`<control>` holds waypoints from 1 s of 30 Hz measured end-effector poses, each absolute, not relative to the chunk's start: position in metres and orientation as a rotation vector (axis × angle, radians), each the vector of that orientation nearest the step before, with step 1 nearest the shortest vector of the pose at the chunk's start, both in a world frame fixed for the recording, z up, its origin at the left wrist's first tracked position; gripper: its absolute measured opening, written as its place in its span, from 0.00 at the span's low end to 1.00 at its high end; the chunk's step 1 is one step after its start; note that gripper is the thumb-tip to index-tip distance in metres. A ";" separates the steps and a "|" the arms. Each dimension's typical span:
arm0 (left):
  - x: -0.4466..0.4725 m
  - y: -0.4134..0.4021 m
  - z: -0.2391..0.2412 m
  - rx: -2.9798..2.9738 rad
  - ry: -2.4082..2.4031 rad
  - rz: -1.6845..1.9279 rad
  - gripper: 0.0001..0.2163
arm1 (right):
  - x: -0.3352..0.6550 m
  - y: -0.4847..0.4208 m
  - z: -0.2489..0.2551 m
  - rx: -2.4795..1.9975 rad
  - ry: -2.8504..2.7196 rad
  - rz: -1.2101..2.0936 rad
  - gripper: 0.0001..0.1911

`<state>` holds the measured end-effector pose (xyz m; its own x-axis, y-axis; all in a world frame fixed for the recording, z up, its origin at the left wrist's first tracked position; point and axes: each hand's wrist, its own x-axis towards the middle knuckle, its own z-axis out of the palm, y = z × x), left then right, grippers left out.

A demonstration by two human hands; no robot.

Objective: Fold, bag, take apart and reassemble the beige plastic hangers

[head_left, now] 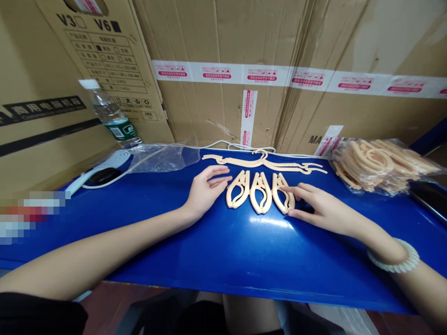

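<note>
Three cream plastic clip pieces (pixel 260 191) lie side by side on the blue table (pixel 223 251). Just behind them lies a long cream hanger bar (pixel 265 163), flat on the table. My left hand (pixel 206 190) rests flat left of the clips, fingers stretched out and reaching the leftmost one. From the right, my right hand (pixel 319 209) has its fingers extended, the tips touching the rightmost clip. A pale bead bracelet (pixel 394 260) circles my right wrist.
A clear bag of more cream hanger parts (pixel 377 165) sits at the right back. A water bottle (pixel 111 116), a crumpled clear plastic bag (pixel 162 157), a white handheld device with cord (pixel 101 170) stand at the left back. Cardboard boxes (pixel 244 60) wall the rear.
</note>
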<state>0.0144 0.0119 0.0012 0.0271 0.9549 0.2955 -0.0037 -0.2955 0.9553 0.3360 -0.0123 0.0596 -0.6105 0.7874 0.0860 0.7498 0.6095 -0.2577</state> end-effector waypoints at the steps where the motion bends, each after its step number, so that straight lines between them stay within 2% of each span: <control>1: 0.014 0.012 0.002 1.408 1.035 1.399 0.19 | 0.336 -0.012 0.059 -1.281 -2.643 0.296 0.33; 16: 0.013 0.015 0.002 1.433 1.136 1.390 0.15 | 0.337 -0.012 0.059 -1.279 -2.621 0.326 0.32; 23: 0.014 0.015 0.002 1.480 1.135 1.400 0.09 | 0.336 -0.012 0.060 -1.271 -2.605 0.334 0.31; 30: 0.016 0.014 0.005 1.428 1.160 1.400 0.10 | 0.337 -0.011 0.060 -1.279 -2.605 0.336 0.31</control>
<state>0.0161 0.0141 0.0054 -0.0360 0.9659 0.2563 0.0725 -0.2533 0.9647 0.3370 -0.0114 0.0598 -0.5972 0.7964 0.0956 0.7460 0.5952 -0.2987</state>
